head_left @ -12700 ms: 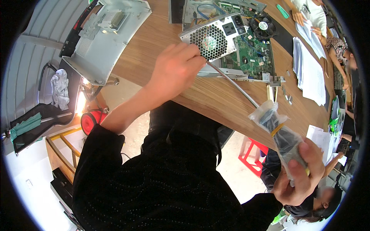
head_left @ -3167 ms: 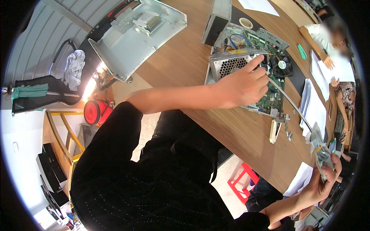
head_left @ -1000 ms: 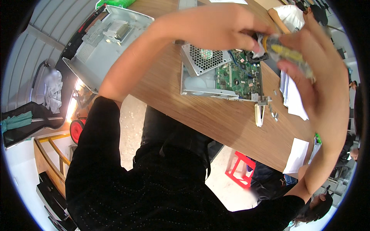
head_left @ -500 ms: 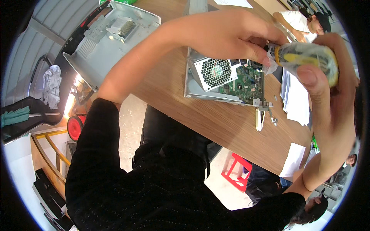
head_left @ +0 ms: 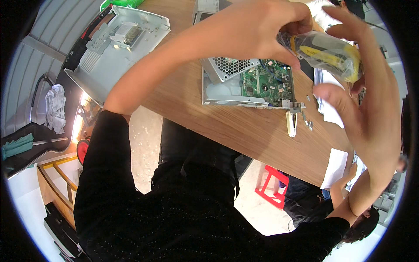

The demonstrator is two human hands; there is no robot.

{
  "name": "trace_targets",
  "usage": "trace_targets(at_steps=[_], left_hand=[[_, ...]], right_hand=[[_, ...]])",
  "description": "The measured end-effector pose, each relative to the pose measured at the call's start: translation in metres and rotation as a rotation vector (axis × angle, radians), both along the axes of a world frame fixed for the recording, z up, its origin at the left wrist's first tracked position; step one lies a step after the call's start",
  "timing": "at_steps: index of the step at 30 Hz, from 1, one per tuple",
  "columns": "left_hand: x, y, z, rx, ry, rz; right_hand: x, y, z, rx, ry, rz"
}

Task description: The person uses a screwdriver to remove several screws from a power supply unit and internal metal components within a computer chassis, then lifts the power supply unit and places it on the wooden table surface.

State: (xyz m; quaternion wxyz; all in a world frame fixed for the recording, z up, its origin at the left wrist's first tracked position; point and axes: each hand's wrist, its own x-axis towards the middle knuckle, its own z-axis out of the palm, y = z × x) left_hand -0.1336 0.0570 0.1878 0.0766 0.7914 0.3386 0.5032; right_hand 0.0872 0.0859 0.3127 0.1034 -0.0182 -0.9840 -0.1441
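Plastic wrapping covers the bundle [head_left: 329,52] held in the upper right of the frame — a clear bag with a yellow and black object inside, too blurred and crumpled to tell exactly what it is. The left hand [head_left: 262,30] reaches in from the upper centre and pinches the bag's left end, fingers closed on the plastic. The right hand [head_left: 364,100] rises from the lower right edge with its fingers spread and curved around the bag's right end; the fingertips touch the wrapping, though how firmly it grips cannot be told.

Below the bundle, in the centre right, an opened metal chassis [head_left: 227,87] lies on the wooden table [head_left: 244,131], with a green circuit board [head_left: 268,85] inside and a perforated metal cover [head_left: 233,67] tilted over its upper left corner. Just beyond the chassis's lower right corner lie a small pale part [head_left: 291,124] and a few loose screws [head_left: 309,124]. White papers [head_left: 329,111] sit further right. In the upper left a grey plastic housing [head_left: 115,48] rests at the table edge.
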Motion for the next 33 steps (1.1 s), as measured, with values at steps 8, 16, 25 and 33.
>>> trace_targets(at_steps=[8,16,25,33], left_hand=[[-0.013,-0.001,-0.001,-0.134,-0.040,0.216],[-0.006,-0.056,-0.107,-0.533,-0.167,0.643],[0.003,-0.062,-0.121,-0.562,-0.260,0.621],[0.019,-0.072,-0.128,-0.531,-0.254,0.616]], right_hand=[[-0.033,0.027,0.002,-0.102,0.133,-0.147],[-0.033,0.009,-0.003,-0.198,0.135,-0.326],[-0.045,0.041,0.032,-0.047,-0.046,0.045],[-0.049,0.018,0.039,-0.382,-0.114,-0.104]])
